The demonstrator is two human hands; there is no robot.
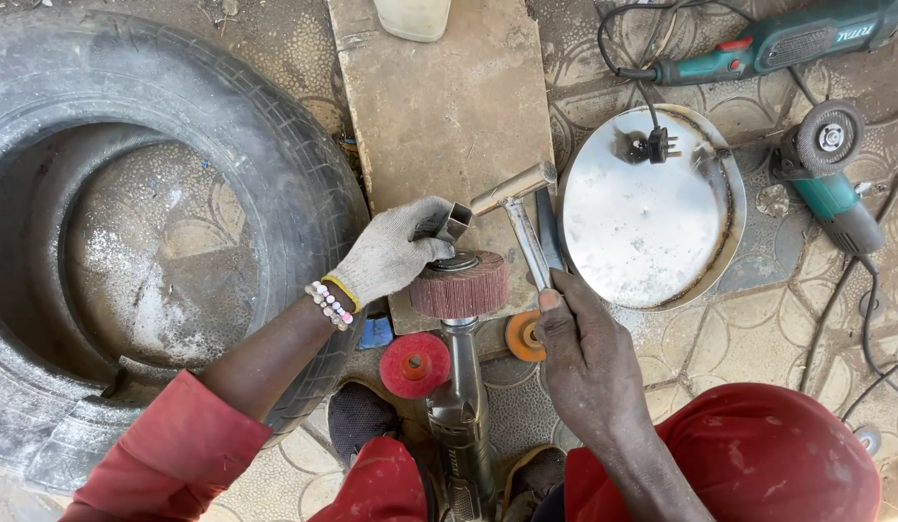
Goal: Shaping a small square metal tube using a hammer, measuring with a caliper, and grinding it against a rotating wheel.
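The left hand (pixel 391 253) wears a grey knit glove, with beaded bracelets (pixel 331 302) at the wrist. The right hand (pixel 584 350) is bare. Red sleeves (pixel 168 454) and red trousers (pixel 758 454) show below.

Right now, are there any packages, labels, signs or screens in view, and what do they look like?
Printed label: top right, pale lettering on the teal body of a power tool lying on the tiled ground.
Plastic container: top centre, on the board's far end, pale yellowish, cut off by the frame.
No signs or screens.
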